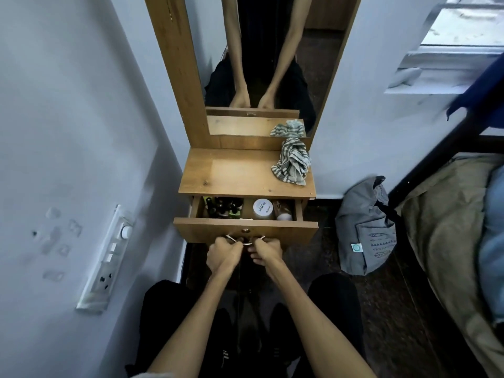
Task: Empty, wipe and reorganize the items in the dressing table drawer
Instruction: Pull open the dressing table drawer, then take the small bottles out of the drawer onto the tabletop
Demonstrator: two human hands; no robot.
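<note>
Presently, grip: the left hand [221, 252] and right hand [266, 251] both have fingers curled round the metal handle [245, 240] on the drawer [245, 227] front, side by side, nearly touching.
Drawer: partly out, just beyond the knuckles; its back half is hidden under the tabletop [240, 170].
Contents: small dark bottles [223, 207] stand packed on the far left of the fingers, a white-lidded jar [263, 209] beyond the right hand, and another container [282, 211] to its right.
Risk, jerk: a sharp pull would likely topple the upright bottles against each other.
Risk, overrun: pulled too far, the drawer could leave its runners and tip, since both hands hold only the front edge.
Cloth: the striped cloth [291, 162] lies far right on the tabletop, well beyond the fingers, close to the edge; shaking might slide it off.
</note>
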